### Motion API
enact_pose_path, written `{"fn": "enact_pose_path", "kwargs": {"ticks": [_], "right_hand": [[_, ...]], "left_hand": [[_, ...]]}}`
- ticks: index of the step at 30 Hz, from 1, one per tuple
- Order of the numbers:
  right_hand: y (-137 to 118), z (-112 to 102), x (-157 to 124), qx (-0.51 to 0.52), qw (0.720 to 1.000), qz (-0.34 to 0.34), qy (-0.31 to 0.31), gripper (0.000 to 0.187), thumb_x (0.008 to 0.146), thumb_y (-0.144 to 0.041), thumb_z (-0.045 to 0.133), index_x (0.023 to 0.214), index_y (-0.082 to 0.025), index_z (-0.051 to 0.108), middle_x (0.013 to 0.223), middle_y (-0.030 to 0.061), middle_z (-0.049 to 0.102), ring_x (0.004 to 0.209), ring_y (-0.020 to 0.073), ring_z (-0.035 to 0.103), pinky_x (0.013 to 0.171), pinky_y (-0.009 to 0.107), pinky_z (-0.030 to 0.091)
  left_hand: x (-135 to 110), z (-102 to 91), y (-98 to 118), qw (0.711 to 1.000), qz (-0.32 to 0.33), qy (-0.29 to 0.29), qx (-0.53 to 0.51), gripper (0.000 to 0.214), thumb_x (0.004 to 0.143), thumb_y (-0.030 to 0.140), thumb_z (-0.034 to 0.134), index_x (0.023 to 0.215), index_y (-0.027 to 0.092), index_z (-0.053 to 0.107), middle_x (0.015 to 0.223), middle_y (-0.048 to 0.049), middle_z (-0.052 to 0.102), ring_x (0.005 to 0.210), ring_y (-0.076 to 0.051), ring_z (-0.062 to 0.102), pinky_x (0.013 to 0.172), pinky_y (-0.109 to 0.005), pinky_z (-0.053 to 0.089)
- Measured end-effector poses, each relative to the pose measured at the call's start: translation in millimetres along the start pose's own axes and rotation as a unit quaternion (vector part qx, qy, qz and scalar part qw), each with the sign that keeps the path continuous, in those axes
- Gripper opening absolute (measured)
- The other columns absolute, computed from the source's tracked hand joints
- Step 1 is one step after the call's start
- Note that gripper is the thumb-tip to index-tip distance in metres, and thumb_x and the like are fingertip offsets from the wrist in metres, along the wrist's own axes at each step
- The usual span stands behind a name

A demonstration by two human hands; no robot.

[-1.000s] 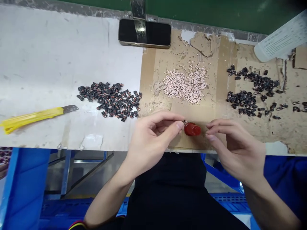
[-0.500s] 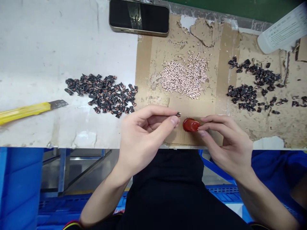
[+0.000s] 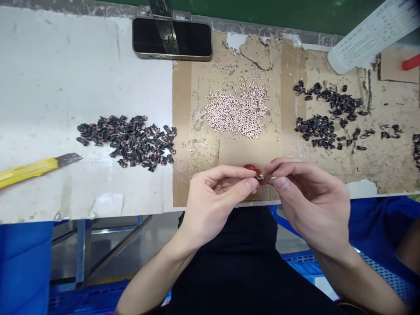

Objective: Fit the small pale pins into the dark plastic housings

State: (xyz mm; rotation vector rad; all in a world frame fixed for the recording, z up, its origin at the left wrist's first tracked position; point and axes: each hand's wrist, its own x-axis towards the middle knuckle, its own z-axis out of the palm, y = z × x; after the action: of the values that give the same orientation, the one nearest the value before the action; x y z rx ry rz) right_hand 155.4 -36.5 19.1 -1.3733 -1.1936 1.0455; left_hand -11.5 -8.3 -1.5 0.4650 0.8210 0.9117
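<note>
Two hands: on my feed they sit close together at the near edge of the cardboard, almost meeting.
Left hand: narrow, thumb and fingertips pinched on a small dark part with a bright metal end.
Right hand: narrow, thumb and forefinger closed just beside that part. I think they hold a tiny pale piece, but it is too small for me to be sure.
Red cap: just ahead of the left fingertips, mostly hidden by them. I cannot tell whether the dark part touches it.
Just changed: the hands have closed in, and the red cap no longer stands in open view between them.
Straight ahead: a pile of pale pink bits on the cardboard.
Ahead left: a pile of black parts on a white board, with a yellow utility knife nearer the hands.
Ahead right: scattered black parts, a white printed bottle.
Far ahead: a phone.
In the way: my view of the red cap is blocked by the fingers; nothing else lies between the hands.
</note>
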Motion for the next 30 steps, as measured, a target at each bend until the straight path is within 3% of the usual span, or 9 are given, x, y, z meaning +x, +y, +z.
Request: {"fn": "enact_pose_path", "kwargs": {"ticks": [8,15,21,30], "right_hand": [[-1,2,0,-0.036,0.999,-0.010,0.003,0.015,0.095,-0.014,0.073,0.097,-0.028,0.078,0.100,0.0002,0.079,0.094,0.0123,0.076,0.079,0.020,0.064],[0,3,2,-0.014,1.000,-0.002,-0.003,0.018,0.092,-0.012,0.077,0.095,-0.029,0.081,0.098,0.0003,0.080,0.093,0.0137,0.077,0.077,0.021,0.065],[7,2,1,0.025,1.000,-0.004,-0.006,0.021,0.090,-0.015,0.080,0.101,-0.033,0.084,0.101,-0.0003,0.083,0.093,0.0160,0.080,0.074,0.024,0.068],[9,-3,4,-0.078,0.989,-0.128,-0.002,0.040,0.082,-0.001,0.081,0.103,-0.035,0.084,0.099,-0.0025,0.083,0.088,0.0152,0.080,0.075,0.025,0.067]], "left_hand": [[-2,1.8,1,1.000,-0.001,-0.005,-0.007,0.011,0.080,0.016,0.091,0.086,0.024,0.085,0.081,0.0052,0.083,0.073,-0.005,0.077,0.073,-0.009,0.063],[-5,7.4,9,0.999,-0.004,0.027,0.020,0.014,0.073,0.017,0.096,0.079,0.021,0.085,0.077,0.0046,0.082,0.069,-0.005,0.075,0.069,-0.008,0.062],[-9,7.4,5,0.999,-0.015,0.024,-0.036,0.011,0.078,0.018,0.093,0.084,0.023,0.085,0.076,0.0050,0.082,0.069,-0.004,0.075,0.071,-0.009,0.062],[-7,10.6,6,0.995,-0.051,0.022,-0.083,0.012,0.076,0.022,0.095,0.083,0.018,0.085,0.073,0.0006,0.080,0.067,-0.004,0.072,0.069,-0.011,0.060]]}}
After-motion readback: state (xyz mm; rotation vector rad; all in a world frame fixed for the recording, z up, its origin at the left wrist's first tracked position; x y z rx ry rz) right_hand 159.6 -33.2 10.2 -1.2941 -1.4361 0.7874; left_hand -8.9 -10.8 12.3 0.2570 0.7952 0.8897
